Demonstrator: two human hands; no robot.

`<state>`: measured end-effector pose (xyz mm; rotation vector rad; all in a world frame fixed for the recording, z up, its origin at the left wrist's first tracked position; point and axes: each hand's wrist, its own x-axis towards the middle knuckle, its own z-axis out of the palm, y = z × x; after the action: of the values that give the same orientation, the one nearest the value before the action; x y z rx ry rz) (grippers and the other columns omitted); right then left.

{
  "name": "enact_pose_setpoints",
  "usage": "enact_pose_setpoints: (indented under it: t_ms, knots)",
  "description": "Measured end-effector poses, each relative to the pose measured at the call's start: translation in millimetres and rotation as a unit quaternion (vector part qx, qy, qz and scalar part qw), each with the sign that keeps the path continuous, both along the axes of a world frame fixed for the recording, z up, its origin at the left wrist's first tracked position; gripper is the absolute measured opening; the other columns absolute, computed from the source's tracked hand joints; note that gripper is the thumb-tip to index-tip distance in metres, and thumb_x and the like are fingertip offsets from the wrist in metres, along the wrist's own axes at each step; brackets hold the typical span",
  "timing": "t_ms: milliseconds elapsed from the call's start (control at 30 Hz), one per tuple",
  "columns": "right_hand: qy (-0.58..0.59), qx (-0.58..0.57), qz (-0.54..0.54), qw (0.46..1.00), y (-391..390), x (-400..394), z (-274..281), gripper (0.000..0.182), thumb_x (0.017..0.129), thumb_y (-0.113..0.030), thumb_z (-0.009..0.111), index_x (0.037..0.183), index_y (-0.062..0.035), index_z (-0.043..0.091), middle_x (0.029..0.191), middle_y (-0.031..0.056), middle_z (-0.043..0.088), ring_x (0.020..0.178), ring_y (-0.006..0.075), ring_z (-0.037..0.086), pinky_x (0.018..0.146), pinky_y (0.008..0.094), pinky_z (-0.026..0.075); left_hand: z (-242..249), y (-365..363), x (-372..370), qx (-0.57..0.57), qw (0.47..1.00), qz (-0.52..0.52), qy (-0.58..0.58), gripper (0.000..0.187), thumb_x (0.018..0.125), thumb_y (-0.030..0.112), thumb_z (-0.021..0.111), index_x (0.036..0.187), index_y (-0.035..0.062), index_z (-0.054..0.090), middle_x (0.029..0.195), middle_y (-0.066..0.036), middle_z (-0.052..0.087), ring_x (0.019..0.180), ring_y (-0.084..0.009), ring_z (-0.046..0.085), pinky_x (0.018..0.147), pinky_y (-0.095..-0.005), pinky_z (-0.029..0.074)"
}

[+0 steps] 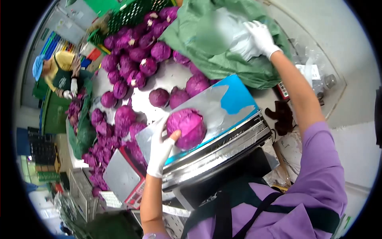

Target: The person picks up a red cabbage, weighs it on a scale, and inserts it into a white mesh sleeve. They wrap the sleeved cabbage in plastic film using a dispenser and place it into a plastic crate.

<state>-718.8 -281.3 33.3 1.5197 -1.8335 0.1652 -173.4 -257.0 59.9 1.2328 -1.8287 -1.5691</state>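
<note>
My left hand (160, 149), in a white glove with the thumb tip bare, holds a red cabbage (187, 129) by its left side. The thumb presses on the near face, and the fingers lie along the far left. This cabbage rests on the metal and blue top of a wrapping machine (217, 103). My right hand (260, 38), also gloved, reaches far out to the upper right. Its fingers are stretched out over crumpled white plastic (240, 38), which lies on a large green sack (207, 32).
Many red cabbages (137, 53) are heaped on the table beyond the machine. Loose purple leaves (101, 155) pile up at left, beside a red-edged scale (124, 175). A green crate (131, 16) stands behind. A co-worker (63, 73) in a blue cap works at far left.
</note>
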Motion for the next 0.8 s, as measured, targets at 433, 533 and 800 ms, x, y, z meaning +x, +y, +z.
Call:
enact_pose_setpoints:
  t_ms: [433,533,800]
  knots:
    - [-0.415,-0.200,0.040,0.887,1.0,-8.0,35.1,0.030,0.090,-0.027,0.060,0.112,-0.0093,0.069,0.104,0.0122,0.071,0.094,0.0257,0.069,0.085,0.0346,0.052,0.7,4.2,5.4,-0.025,0.999,0.004,0.035,0.071,0.083,0.025,0.077,0.144,0.0068,0.044,0.135,-0.016,0.053,0.121,-0.0251,0.054,0.098,-0.0372,0.047]
    - [-0.468,-0.397,0.083,0.785,27.2,39.5,88.5,0.031,0.095,-0.022,0.057,0.116,-0.0004,0.064,0.097,0.0109,0.071,0.086,0.0182,0.068,0.078,0.0282,0.052,2.1,6.3,3.6,-0.044,0.998,0.013,0.034,0.066,0.086,0.024,0.075,0.143,0.0073,0.045,0.134,-0.015,0.055,0.121,-0.0248,0.054,0.100,-0.0371,0.046]
    - [-0.786,-0.031,0.401,0.470,143.2,213.5,73.2,0.019,0.094,-0.012,0.056,0.105,0.0033,0.060,0.096,0.0094,0.063,0.083,0.0173,0.059,0.074,0.0325,0.051,32.6,50.2,-11.8,-0.196,0.967,0.111,0.123,0.029,0.098,0.018,0.058,0.121,-0.0006,0.061,0.117,-0.011,0.066,0.111,-0.0197,0.060,0.101,-0.0330,0.044]
